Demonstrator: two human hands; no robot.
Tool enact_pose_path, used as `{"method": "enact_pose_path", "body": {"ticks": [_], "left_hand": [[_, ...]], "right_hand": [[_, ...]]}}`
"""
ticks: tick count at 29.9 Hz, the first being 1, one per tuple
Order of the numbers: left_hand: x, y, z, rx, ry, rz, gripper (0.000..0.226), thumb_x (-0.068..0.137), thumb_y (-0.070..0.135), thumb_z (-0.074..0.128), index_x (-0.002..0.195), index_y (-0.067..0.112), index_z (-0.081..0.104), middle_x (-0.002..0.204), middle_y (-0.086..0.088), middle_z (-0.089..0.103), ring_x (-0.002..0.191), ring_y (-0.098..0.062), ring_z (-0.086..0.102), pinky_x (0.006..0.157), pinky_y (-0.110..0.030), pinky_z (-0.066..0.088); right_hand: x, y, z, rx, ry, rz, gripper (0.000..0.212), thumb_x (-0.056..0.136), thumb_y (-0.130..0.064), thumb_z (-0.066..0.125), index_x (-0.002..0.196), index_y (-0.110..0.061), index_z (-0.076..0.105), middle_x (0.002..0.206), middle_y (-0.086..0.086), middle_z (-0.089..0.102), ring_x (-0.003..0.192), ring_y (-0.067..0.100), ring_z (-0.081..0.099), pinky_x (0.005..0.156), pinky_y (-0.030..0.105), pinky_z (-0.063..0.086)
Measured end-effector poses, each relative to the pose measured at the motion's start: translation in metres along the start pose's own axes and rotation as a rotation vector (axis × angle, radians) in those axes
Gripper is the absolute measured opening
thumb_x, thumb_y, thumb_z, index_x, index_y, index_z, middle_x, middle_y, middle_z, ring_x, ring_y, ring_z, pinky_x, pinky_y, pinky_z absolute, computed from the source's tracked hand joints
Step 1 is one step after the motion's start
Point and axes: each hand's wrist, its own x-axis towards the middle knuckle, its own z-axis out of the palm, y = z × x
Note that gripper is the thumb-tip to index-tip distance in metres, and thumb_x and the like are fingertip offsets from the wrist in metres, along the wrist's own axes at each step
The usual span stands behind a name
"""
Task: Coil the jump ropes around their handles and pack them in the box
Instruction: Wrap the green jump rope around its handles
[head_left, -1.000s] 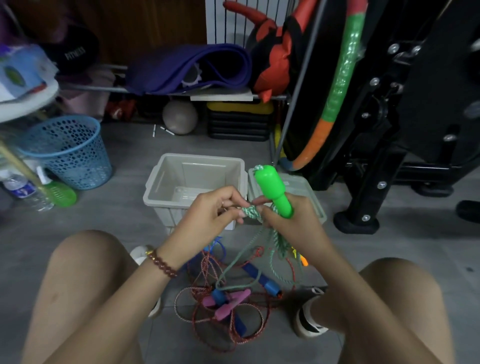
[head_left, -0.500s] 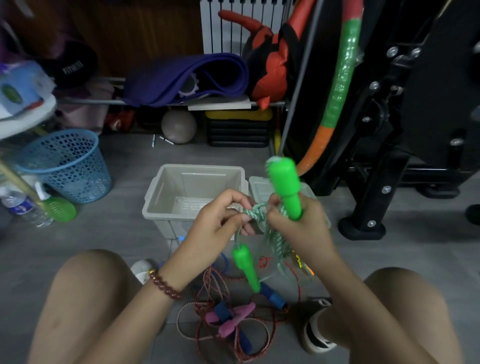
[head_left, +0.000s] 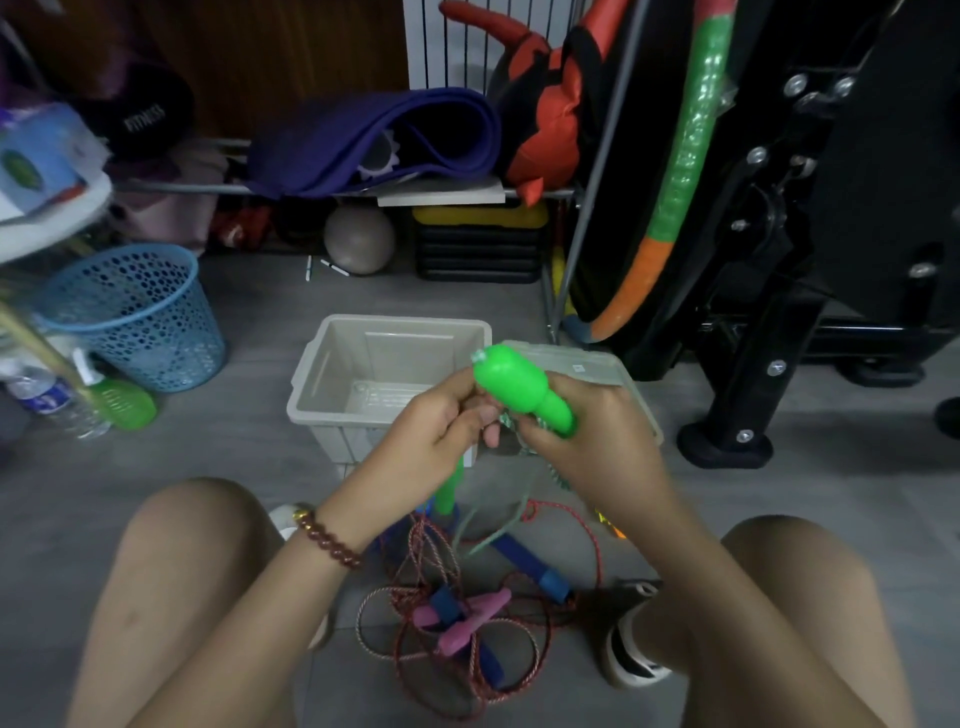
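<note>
Green jump-rope handle (head_left: 519, 388) is held up in the air, bulbous end tilted up and to the left, just in front of the box's near right corner. Right hand (head_left: 602, 441) is closed around its thin lower shaft. Left hand (head_left: 431, 436) is just beside it with fingers curled, thumb and fingertips pinching the green rope (head_left: 506, 422) where it bunches between the two hands. Second green handle (head_left: 450, 486) hangs straight down below the left hand, its upper end hidden behind the hand. Loose green strands trail from the hands down to the floor (head_left: 260, 312). Box (head_left: 311, 387), beige, open and upright, stands on the floor past the hands; only its ribbed bottom shows inside. Its lid (head_left: 582, 364) lies against its right side. On the floor between the knees is a tangle of red rope (head_left: 592, 540), with blue handles (head_left: 527, 564) and pink handles (head_left: 467, 621) lying across it. Further out, toward the left edge of the floor, are a blue mesh basket (head_left: 135, 312) and a green bottle (head_left: 122, 402). A grey ball (head_left: 358, 239) sits under the rack at the back.
</note>
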Motion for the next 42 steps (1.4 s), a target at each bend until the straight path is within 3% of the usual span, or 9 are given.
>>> {"method": "enact_pose_path", "body": {"ticks": [4, 9, 15, 20, 26, 31, 36, 40, 42], "left_hand": [[-0.002, 0.002, -0.003, -0.006, -0.016, -0.034, 0.013, 0.090, 0.022, 0.040, 0.086, 0.016, 0.050, 0.064, 0.013, 0.057, 0.055, 0.001, 0.046, 0.057, -0.015, 0.041], [-0.003, 0.006, -0.009, 0.249, 0.031, 0.171, 0.022, 0.091, 0.042, 0.043, 0.078, 0.024, 0.042, 0.069, 0.002, 0.042, 0.063, -0.010, 0.039, 0.059, -0.026, 0.035], [0.000, 0.008, -0.008, -0.022, 0.170, 0.061, 0.023, 0.076, 0.027, 0.066, 0.073, 0.022, 0.043, 0.070, 0.001, 0.044, 0.065, -0.011, 0.041, 0.059, -0.029, 0.036], [-0.003, 0.007, -0.003, -0.023, 0.092, 0.052, 0.011, 0.083, 0.008, 0.057, 0.083, 0.011, 0.046, 0.077, 0.008, 0.046, 0.067, -0.005, 0.042, 0.062, -0.023, 0.034], [-0.006, 0.005, 0.001, 0.014, -0.022, 0.044, 0.010, 0.087, 0.027, 0.049, 0.092, 0.019, 0.045, 0.076, 0.015, 0.040, 0.066, -0.007, 0.035, 0.059, -0.023, 0.033], [-0.008, 0.011, 0.008, -0.190, 0.025, -0.074, 0.007, 0.087, 0.018, 0.047, 0.093, 0.023, 0.046, 0.075, 0.003, 0.039, 0.060, -0.013, 0.037, 0.048, -0.023, 0.040], [-0.008, 0.012, 0.005, -0.126, 0.184, -0.117, 0.016, 0.084, 0.020, 0.039, 0.086, 0.031, 0.049, 0.067, 0.003, 0.036, 0.058, -0.018, 0.030, 0.048, -0.023, 0.032], [-0.012, 0.010, 0.004, 0.137, 0.199, -0.135, 0.015, 0.092, 0.019, 0.038, 0.090, 0.029, 0.050, 0.067, -0.002, 0.038, 0.057, -0.009, 0.035, 0.057, -0.030, 0.039], [-0.012, 0.009, 0.005, 0.149, 0.179, -0.110, 0.015, 0.087, 0.023, 0.036, 0.094, 0.027, 0.049, 0.077, 0.004, 0.047, 0.063, -0.003, 0.041, 0.065, -0.030, 0.043]], "right_hand": [[0.000, 0.001, -0.001, -0.027, 0.004, -0.025, 0.017, 0.073, -0.039, 0.054, 0.070, -0.023, 0.060, 0.055, -0.004, 0.054, 0.054, 0.018, 0.053, 0.049, 0.032, 0.040], [0.000, -0.009, -0.004, 0.526, 0.024, 0.098, 0.023, 0.083, -0.012, 0.065, 0.062, -0.017, 0.055, 0.051, 0.000, 0.053, 0.050, 0.008, 0.049, 0.052, 0.021, 0.041], [0.000, -0.013, -0.009, 0.830, -0.021, 0.164, 0.007, 0.082, -0.017, 0.057, 0.075, -0.015, 0.057, 0.051, -0.004, 0.056, 0.055, 0.008, 0.055, 0.062, 0.013, 0.043], [-0.001, -0.016, -0.009, 0.882, 0.002, 0.201, 0.013, 0.091, -0.006, 0.055, 0.080, -0.011, 0.056, 0.051, -0.004, 0.055, 0.054, 0.006, 0.055, 0.062, 0.011, 0.044], [-0.001, -0.016, -0.012, 0.889, 0.014, 0.241, 0.012, 0.093, -0.006, 0.051, 0.084, -0.011, 0.056, 0.050, -0.005, 0.056, 0.056, 0.006, 0.055, 0.064, 0.011, 0.044], [-0.004, -0.015, -0.012, 0.952, 0.053, 0.270, 0.009, 0.091, -0.014, 0.055, 0.082, -0.017, 0.057, 0.053, -0.006, 0.057, 0.059, 0.006, 0.055, 0.064, 0.012, 0.044], [0.000, -0.012, -0.007, 0.800, 0.134, 0.393, 0.016, 0.089, -0.007, 0.059, 0.077, -0.018, 0.061, 0.050, -0.005, 0.056, 0.053, 0.002, 0.053, 0.055, 0.011, 0.042], [0.002, 0.002, -0.006, 0.397, 0.057, 0.229, 0.021, 0.077, -0.032, 0.068, 0.092, -0.017, 0.067, 0.063, 0.017, 0.059, 0.059, 0.030, 0.057, 0.053, 0.036, 0.043], [-0.001, 0.004, -0.003, 0.250, -0.031, 0.108, 0.017, 0.077, -0.036, 0.071, 0.086, -0.022, 0.067, 0.060, 0.009, 0.059, 0.058, 0.028, 0.056, 0.054, 0.038, 0.043]]}}
